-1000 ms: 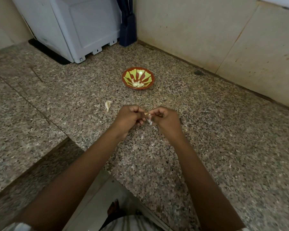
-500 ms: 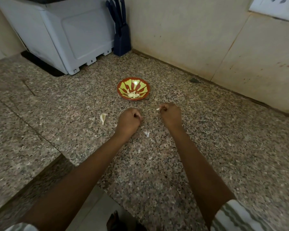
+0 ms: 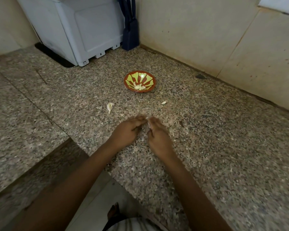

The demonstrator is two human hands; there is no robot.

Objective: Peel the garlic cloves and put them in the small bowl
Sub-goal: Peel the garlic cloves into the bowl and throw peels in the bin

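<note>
My left hand [image 3: 127, 132] and right hand [image 3: 158, 139] are back together, away from the small bowl [image 3: 140, 90]. A clove [image 3: 163, 102] now lies beside it, not inside yet. My grip is too blurry to tell.

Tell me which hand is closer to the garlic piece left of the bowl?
Left. The left hand is just right of the garlic piece, nearer the camera; the right hand is farther right, past the left.

Dim indoor light, soft shadows, motion-blurred fingers, wide-angle bending at edges
</note>
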